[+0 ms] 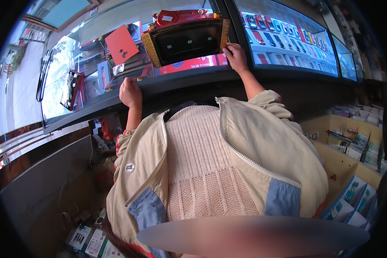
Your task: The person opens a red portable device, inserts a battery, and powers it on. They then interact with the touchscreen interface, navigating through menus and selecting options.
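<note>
A black panel with ornate gold side borders (187,41) stands tilted on the glass counter, with three small pale-teal squares on its dark face. My right hand (235,58) pinches its right gold edge near the lower corner, thumb and fingers closed. My left hand (130,92) is curled closed above the counter's near edge, left of the panel; what it holds, if anything, is hidden. Left of the panel lies a red sheet (120,41) with several small dark pieces on it. A red object with a white label (167,18) sits behind the panel.
The glass counter's dark front rail (185,77) runs before me. A lit showcase (284,38) with rows of small items adjoins at the right. A dark red-and-black frame (73,90) lies at the counter's left. Wooden compartments (331,124) stand low right, white boxes (82,238) low left.
</note>
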The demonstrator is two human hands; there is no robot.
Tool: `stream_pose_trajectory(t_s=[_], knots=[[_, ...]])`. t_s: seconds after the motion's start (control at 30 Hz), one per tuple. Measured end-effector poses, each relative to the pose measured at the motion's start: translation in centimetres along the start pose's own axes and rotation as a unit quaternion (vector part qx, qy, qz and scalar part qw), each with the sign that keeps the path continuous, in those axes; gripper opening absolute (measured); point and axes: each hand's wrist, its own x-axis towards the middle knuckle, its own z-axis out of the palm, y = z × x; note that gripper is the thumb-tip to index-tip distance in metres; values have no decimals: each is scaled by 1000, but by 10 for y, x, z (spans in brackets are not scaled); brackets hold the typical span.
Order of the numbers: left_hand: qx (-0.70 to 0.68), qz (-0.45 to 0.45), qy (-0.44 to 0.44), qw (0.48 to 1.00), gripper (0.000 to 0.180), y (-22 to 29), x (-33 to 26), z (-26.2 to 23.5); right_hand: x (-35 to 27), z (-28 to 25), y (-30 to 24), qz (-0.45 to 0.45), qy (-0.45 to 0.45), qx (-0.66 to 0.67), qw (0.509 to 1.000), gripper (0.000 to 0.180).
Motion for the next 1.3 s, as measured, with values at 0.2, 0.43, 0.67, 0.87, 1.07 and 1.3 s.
stream_pose_trajectory(t_s=[0.2, 0.43, 0.67, 0.87, 1.07, 1.3], knots=[[-8, 1, 7, 1000, 7, 0, -1, 0, 0, 1, -1, 5, -6, 6, 1000, 24], [-2, -1, 4, 1000, 7, 0, 0, -1, 2, 1, 0, 3, -9, 7, 1000, 24], [-12, -2, 6, 1000, 7, 3, 0, -3, 1, 0, 1, 2, -11, 7, 1000, 23], [-13, 2, 3, 1000, 7, -1, 0, 0, 2, 1, -2, 1, -6, 17, 1000, 21], [-12, 7, 6, 1000, 7, 1, 1, -1, 3, -1, -1, -6, -11, 3, 1000, 21], [-15, 6, 6, 1000, 7, 1, 1, -1, 3, 0, 0, -6, -10, 7, 1000, 22]])
